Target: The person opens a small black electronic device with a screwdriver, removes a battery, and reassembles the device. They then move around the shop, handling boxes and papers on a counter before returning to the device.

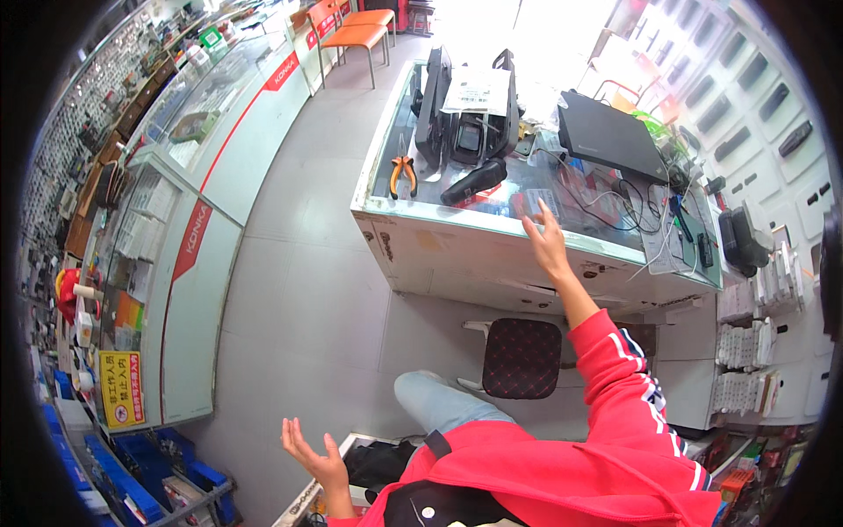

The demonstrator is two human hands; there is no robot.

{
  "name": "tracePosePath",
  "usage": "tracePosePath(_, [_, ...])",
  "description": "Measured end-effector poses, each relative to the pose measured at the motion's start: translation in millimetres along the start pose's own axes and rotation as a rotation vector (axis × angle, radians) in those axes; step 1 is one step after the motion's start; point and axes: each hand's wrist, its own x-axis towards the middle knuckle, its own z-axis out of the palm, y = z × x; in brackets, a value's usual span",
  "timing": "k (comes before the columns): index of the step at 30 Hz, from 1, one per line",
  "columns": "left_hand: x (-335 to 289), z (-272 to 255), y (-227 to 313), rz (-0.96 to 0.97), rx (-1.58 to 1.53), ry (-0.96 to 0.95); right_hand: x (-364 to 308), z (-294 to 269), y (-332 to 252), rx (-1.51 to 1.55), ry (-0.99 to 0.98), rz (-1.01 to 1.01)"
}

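My right hand reaches out to the near edge of a glass-topped counter, fingers stretched and nothing in them. It is nearest to a small clear piece lying on the glass; whether a fingertip touches it I cannot tell. Left of it lie a long black object with a thick rounded end and orange-handled pliers. A closed black laptop rests to the right, with loose cables before it. Low on the left, my left hand is raised with spread fingers, holding nothing.
Black equipment with a paper on top stands at the counter's back. A black padded stool is in front of the counter. Glass display cabinets line the left, orange chairs stand far off, and blue bins sit at lower left.
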Motion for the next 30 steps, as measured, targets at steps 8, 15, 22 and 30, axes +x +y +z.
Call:
tracePosePath(8, [105.0, 13.4, -10.0, 0.076, 0.001, -0.060, 73.4, 53.8, -103.8, -0.062, 0.185, 0.448])
tracePosePath(15, [262.8, 83.9, 18.2, 0.223, -0.108, -0.264, 89.3, 78.3, -69.7, 0.117, 0.353, 0.439])
tracePosePath(22, [399.0, 147.7, 25.5, 0.259, -0.248, -0.387, 58.6, 22.0, -79.0, 1.539, 0.078, 0.631])
tracePosePath(30, [609.9, 229.5, 40.8, 0.149, -0.507, -0.999, 164.8, 40.0, -233.8, 1.122, 0.259, 0.278])
